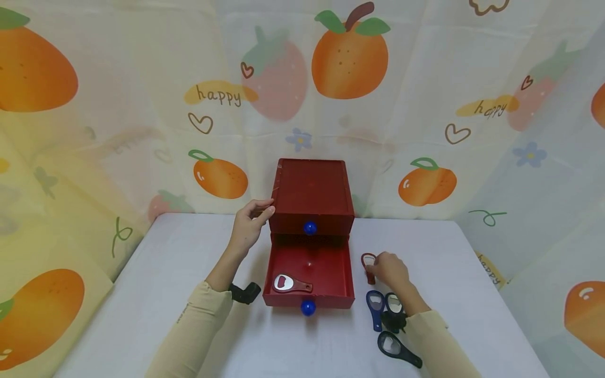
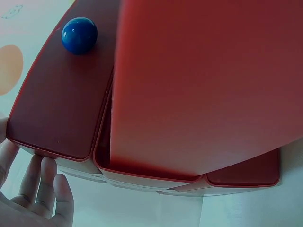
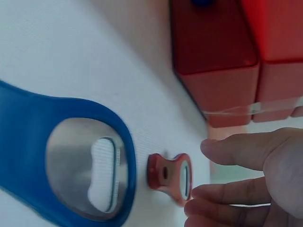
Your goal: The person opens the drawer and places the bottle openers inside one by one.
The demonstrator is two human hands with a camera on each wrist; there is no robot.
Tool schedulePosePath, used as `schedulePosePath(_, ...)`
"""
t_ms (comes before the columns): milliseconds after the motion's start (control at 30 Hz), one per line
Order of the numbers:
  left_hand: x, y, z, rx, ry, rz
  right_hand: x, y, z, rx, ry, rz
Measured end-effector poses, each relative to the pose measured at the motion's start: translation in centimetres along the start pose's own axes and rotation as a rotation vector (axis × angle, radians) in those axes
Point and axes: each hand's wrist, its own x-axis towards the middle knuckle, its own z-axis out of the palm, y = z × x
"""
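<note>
My left hand (image 1: 250, 223) touches the left side of a red two-drawer box (image 1: 312, 189), its fingertips along the upper drawer's side in the left wrist view. The lower drawer (image 1: 289, 301) is pulled out, and a red-handled bottle opener (image 1: 301, 286) lies in it at the front left. Right of the box, my right hand (image 1: 389, 270) is over a red bottle opener (image 1: 371, 278) on the table. In the right wrist view, thumb and fingers are spread apart, fingertips right at that opener's metal end. A blue bottle opener (image 3: 28, 146) lies close by.
Nearer me on the right lie a dark bottle opener (image 1: 394, 302), partly hidden by the wrist camera (image 1: 393, 320), and a black bottle opener (image 1: 402, 353). Blue knobs stick out from both drawers. A fruit-patterned cloth (image 1: 350, 136) hangs behind the white table (image 1: 189, 231).
</note>
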Motion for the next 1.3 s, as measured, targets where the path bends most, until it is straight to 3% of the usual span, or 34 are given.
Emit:
schedulePosePath(200,-0.1,0.1,0.0,0.000,0.002,-0.002,-0.3,-0.1,0.7,-0.008,-0.009,0.026)
schedulePosePath(700,0.0,-0.1,0.0,-0.001,-0.004,-0.002,-0.3,0.0,2.0,-0.125,0.101,-0.011)
schedulePosePath(1300,0.0,0.0,0.0,-0.002,-0.015,-0.006,-0.6,0.3,2.0,-0.048,0.111,-0.009)
